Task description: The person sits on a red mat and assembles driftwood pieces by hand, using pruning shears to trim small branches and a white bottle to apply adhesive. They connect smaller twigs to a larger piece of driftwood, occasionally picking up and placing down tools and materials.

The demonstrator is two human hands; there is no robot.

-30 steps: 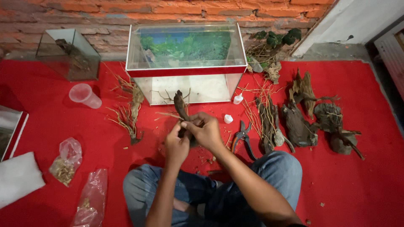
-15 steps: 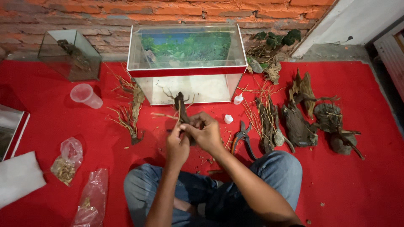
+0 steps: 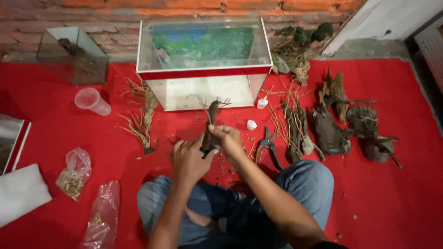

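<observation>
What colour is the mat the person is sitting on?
The mat is bright red, seen clearly in the head view.

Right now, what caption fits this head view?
Both hands hold driftwood over a red mat beside a glass tank.

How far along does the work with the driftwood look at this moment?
Early to middle. Done: small wood scraps lie on the red mat, and pliers sit beside the hands. In hand: the left hand and right hand grip one driftwood piece upright. Left: the glass tank shows no wood inside, and several driftwood chunks wait at the right.
</observation>
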